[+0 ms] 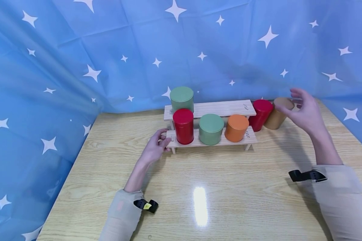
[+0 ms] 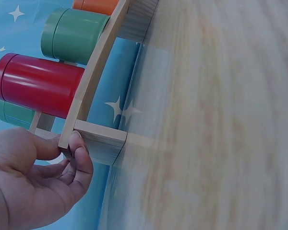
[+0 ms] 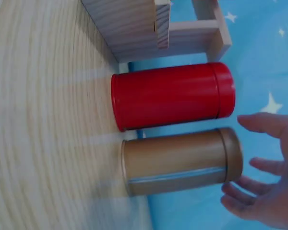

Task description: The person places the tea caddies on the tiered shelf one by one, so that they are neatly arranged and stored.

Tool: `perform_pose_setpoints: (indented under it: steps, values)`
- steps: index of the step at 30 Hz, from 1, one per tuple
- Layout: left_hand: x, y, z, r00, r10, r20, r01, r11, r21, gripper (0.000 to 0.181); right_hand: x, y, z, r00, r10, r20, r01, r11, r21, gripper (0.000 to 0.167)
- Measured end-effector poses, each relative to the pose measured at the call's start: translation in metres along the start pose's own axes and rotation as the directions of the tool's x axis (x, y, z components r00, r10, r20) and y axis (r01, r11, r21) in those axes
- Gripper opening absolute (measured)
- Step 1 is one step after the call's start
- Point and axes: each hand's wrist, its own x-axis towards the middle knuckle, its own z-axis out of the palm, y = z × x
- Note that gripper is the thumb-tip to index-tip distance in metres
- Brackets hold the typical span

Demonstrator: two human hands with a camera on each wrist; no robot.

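My left hand (image 1: 155, 147) pinches the left end of the lower step of a two-step wooden rack (image 1: 221, 108); in the left wrist view thumb and fingers (image 2: 79, 167) lie on either side of the board. On that step stand a tall red canister (image 1: 184, 129), a green canister (image 1: 211, 130) and a small orange canister (image 1: 236, 129). Another green canister (image 1: 182, 97) stands on the upper step. My right hand (image 1: 308, 113), thumb and fingers spread, is beside the lid end of a brown canister (image 3: 180, 160). Next to it, a second red canister (image 3: 168, 98) stands close to the rack.
The rack and canisters sit at the back of a light wood-grain table (image 1: 223, 194). Behind and to the left hangs a blue cloth (image 1: 144, 40) with white stars. Black wrist bands (image 1: 307, 175) with small attachments are strapped over both sleeves.
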Motion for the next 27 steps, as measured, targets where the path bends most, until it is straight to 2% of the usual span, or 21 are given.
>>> perform_pose_setpoints:
  steps: [11,19,27]
  values:
    - [-0.001,0.002,0.000,1.000,0.011,-0.004,-0.011,1.000,0.018,0.046,0.004,0.026,0.002,0.989,0.044,0.138,-0.044,0.999,-0.005,0.097]
    - [-0.002,0.002,0.000,1.000,0.009,-0.007,-0.009,1.000,0.011,0.046,0.006,0.030,0.007,0.987,0.054,0.150,-0.061,0.997,0.038,0.096]
    - [-0.001,0.002,0.001,1.000,0.008,-0.002,-0.008,1.000,0.006,0.046,0.005,0.028,0.004,0.992,0.059,0.114,-0.064,0.997,0.041,0.095]
